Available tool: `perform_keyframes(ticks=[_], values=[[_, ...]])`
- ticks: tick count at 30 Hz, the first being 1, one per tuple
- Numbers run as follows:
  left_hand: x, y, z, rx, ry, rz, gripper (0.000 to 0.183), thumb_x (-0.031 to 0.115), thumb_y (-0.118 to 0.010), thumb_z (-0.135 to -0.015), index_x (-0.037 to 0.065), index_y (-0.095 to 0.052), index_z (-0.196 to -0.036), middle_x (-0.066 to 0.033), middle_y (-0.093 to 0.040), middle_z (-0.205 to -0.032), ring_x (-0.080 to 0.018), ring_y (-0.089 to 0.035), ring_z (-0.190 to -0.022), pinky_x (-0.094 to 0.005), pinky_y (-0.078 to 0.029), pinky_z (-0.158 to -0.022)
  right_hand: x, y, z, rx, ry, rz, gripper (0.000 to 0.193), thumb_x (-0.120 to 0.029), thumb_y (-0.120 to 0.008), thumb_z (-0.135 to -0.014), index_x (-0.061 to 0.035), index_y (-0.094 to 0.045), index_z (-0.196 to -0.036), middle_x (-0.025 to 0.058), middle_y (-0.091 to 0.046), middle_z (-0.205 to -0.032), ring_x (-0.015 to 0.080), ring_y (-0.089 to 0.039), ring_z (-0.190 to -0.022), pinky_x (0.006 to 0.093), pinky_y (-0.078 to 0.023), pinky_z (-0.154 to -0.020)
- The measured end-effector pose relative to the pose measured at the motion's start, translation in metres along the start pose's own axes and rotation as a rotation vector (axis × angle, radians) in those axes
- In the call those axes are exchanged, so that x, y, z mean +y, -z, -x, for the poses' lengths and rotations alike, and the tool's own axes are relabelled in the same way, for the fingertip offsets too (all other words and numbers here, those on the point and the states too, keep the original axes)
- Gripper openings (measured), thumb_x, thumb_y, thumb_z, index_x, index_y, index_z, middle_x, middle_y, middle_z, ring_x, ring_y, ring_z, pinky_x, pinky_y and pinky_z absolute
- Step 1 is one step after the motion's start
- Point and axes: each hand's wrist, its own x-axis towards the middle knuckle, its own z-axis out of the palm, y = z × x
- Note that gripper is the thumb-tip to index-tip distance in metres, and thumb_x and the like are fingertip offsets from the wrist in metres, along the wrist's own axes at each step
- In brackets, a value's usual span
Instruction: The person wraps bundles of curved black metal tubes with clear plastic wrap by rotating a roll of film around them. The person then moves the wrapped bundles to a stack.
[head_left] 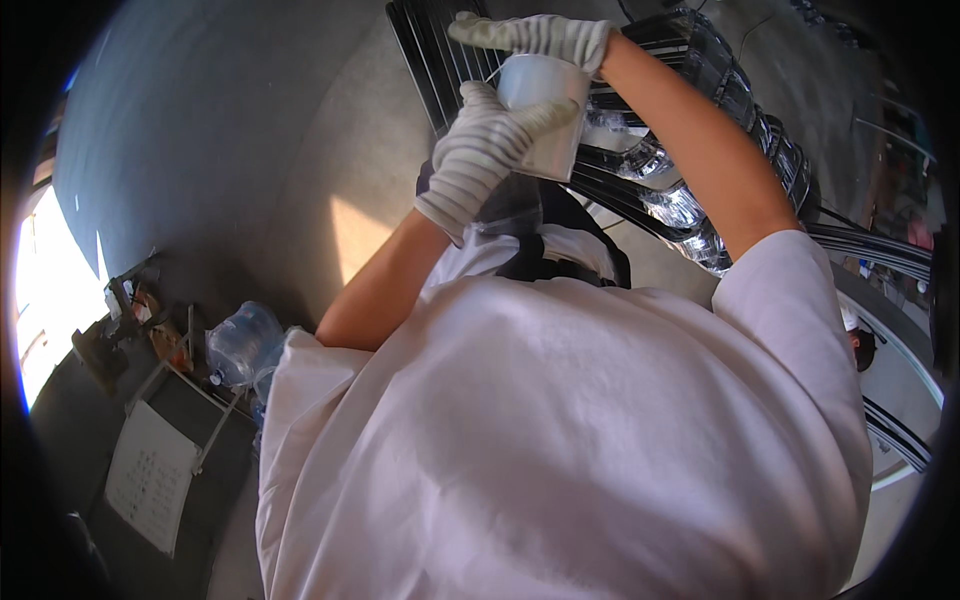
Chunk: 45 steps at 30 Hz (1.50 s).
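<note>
Both hands wear white and grey striped work gloves and meet far out in front of my chest. My left hand [474, 148] is closed on a whitish, translucent roll [545, 85] that looks like stretch film, its thumb laid across the near side. Against the roll's far end lies my right hand [535, 38], its fingers stretched out to the left; its thumb is hidden. A clear sheet [508, 205] hangs below the left hand. Just beyond are long black strips [430, 60], lying side by side.
Bundles of black strips wrapped in shiny film [690, 210] are on the right. Clear plastic bottles [245, 345] stand at the left, near a white written sheet [152, 475]. Black lengths [870, 250] extend at the far right, where part of another person [860, 340] shows.
</note>
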Motion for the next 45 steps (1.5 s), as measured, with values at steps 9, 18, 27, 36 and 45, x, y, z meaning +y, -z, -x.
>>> perform_keyframes(ticks=[9, 18, 27, 36, 45], values=[[0.023, -0.017, -0.003, 0.022, 0.018, -0.273, 0.086, 0.045, -0.072, -0.068, -0.009, -0.028, -0.117, -0.0257, -0.056, -0.103, -0.0289, -0.063, -0.084, -0.0328, -0.053, -0.071, 0.05, -0.049, 0.094, 0.479, 0.094, -0.671, 0.057, -0.033, -0.07, -0.076, 0.0013, -0.05, -0.117, 0.0128, -0.059, -0.106, 0.0222, -0.06, -0.095, 0.0327, -0.05, -0.084], [0.1, 0.034, -0.106, -0.341, -0.918, -1.108, 0.027, 0.03, -0.052, -0.084, 0.01, -0.062, -0.099, -0.0048, -0.061, -0.1, -0.0182, -0.056, -0.098, -0.0436, -0.031, -0.101, 0.049, -0.038, 0.086, 0.35, 0.149, -0.934, 0.054, -0.021, -0.08, -0.065, -0.0011, -0.055, -0.109, 0.0101, -0.063, -0.093, 0.0203, -0.064, -0.08, 0.0344, -0.056, -0.069], [0.056, 0.06, -0.152, -0.502, -1.34, -1.254, 0.021, 0.027, -0.052, -0.084, 0.01, -0.064, -0.089, -0.0022, -0.058, -0.089, -0.0199, -0.051, -0.101, -0.0442, -0.02, -0.108, 0.081, -0.002, 0.064, 0.482, 0.045, -0.739, 0.065, -0.031, -0.078, -0.065, 0.0, -0.05, -0.115, 0.0121, -0.061, -0.098, 0.0214, -0.063, -0.084, 0.0332, -0.055, -0.074], [-0.014, 0.105, -0.157, 0.045, -1.17, -0.259, 0.026, 0.021, -0.057, -0.084, 0.005, -0.06, -0.104, -0.0053, -0.06, -0.093, -0.0184, -0.058, -0.085, -0.0346, -0.036, -0.101, 0.156, -0.108, -0.093, 0.299, 0.126, -0.842, 0.045, -0.028, -0.074, -0.068, -0.004, -0.057, -0.102, 0.0091, -0.063, -0.092, 0.0217, -0.061, -0.08, 0.0325, -0.05, -0.074], [-0.073, 0.183, -0.057, -0.391, 0.3, 0.78, 0.062, 0.03, -0.071, -0.076, 0.003, -0.045, -0.126, -0.0089, -0.058, -0.113, -0.0225, -0.057, -0.103, -0.0393, -0.047, -0.091, 0.166, -0.147, -0.099, 0.058, -0.167, -0.53, 0.033, -0.022, -0.068, -0.073, -0.0053, -0.059, -0.099, 0.0072, -0.063, -0.089, 0.0182, -0.061, -0.076, 0.0295, -0.05, -0.07]])
